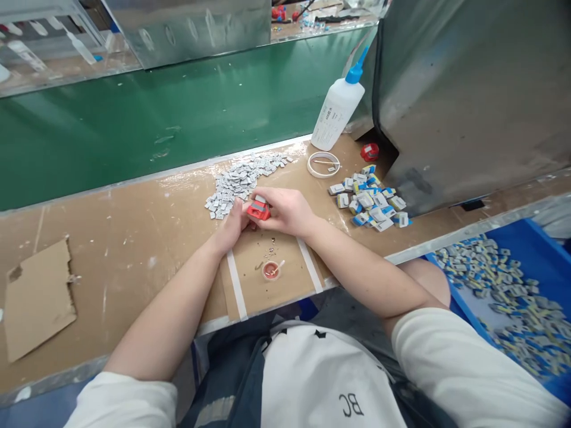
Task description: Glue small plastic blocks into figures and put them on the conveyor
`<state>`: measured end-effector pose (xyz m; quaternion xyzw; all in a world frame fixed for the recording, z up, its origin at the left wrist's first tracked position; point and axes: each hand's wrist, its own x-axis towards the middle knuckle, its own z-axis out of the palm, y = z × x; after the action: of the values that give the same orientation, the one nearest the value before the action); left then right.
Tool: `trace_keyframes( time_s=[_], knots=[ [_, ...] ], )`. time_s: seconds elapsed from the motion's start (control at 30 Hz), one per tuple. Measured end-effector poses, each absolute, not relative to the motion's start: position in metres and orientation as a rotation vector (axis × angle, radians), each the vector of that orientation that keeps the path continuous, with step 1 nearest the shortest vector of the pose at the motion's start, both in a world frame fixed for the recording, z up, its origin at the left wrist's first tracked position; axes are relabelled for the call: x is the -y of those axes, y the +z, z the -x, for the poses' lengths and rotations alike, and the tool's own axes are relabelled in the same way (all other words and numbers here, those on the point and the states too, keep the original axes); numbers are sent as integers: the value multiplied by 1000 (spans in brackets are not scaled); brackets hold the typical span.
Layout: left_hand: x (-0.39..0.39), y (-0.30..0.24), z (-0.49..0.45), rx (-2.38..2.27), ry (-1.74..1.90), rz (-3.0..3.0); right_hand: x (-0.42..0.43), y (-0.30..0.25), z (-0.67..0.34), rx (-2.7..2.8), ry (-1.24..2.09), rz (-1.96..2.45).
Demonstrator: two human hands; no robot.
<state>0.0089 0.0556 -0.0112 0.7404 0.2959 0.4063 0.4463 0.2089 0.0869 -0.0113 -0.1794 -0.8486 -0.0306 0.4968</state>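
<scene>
Both my hands meet over the middle of the table around a small red plastic part [259, 209] with a grey piece on its top. My right hand [288, 211] is closed on the part from the right, fingers curled over it. My left hand [233, 226] is closed against its left side, thumb up and most fingers hidden. Just behind them lies a heap of small flat grey pieces [238, 181]. In front of me stands a tiny round cup [271, 271] with reddish contents and a thin white stick in it.
A white bottle with a blue nozzle [339, 107] stands at the back, near a tape ring [323, 164]. Blue, yellow and grey small parts [372, 199] are piled right. A blue bin [530, 238] holds more. Cardboard [40, 297] lies left; a metal cabinet [473, 107] rises right.
</scene>
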Motion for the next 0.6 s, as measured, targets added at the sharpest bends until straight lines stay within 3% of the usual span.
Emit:
trace_keyframes(
  time_s=[0.13, 0.23, 0.43, 0.6],
  knots=[
    [-49, -5, -10, -567, 1042, -1810, -86, -3, -211, 2002, 171, 238],
    [-46, -4, -10, -477, 1064, -1842, -87, 0, -211, 2038, 147, 160],
    [-48, -6, -7, -588, 1377, -1936, -87, 1, -213, 2103, -156, 211],
    [-25, 11, -5, -890, 1523, -2425, -70, 8, -218, 2007, -518, 240]
  ],
)
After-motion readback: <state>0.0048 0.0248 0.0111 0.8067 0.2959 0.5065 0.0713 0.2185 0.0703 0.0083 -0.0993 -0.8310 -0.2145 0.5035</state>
